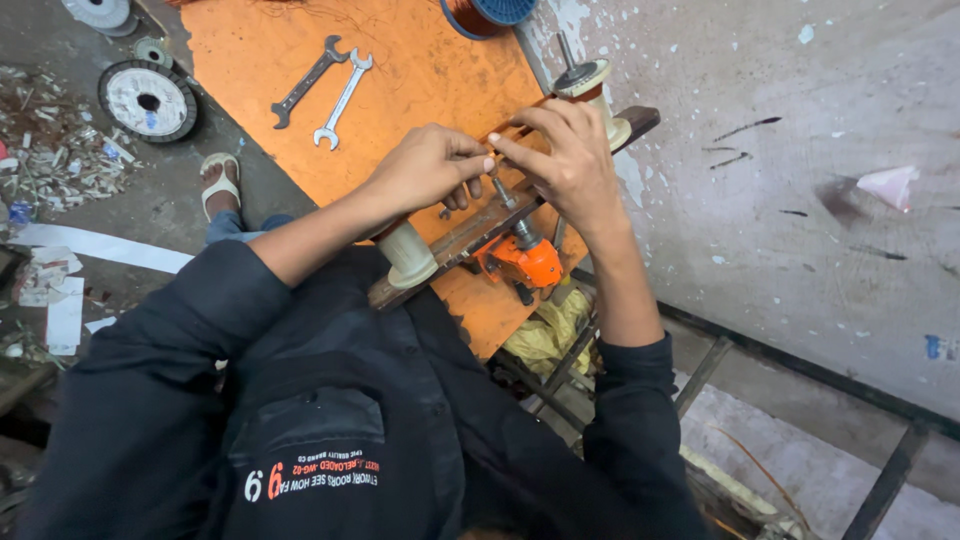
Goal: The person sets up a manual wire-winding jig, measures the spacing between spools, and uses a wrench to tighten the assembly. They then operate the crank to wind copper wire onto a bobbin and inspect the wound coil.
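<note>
Both hands are pinching something tiny, probably thin copper wire, right above the orange winding tool [530, 262] at the surface [420, 70] edge. Left hand [425, 168] and right hand [568, 160] fingers are squeezing together tip to tip, likely steadying it; two spanners [322, 88] are lying well apart.

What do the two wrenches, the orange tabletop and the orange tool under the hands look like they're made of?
The two wrenches look like steel: one bright and shiny, one dull dark grey. The orange tabletop seems to be painted board or sheet, matte and scuffed; which one is unclear. The orange tool appears to have a glossy moulded plastic body with a grey metal front. The left hand and right hand pinch something small above it.
</note>
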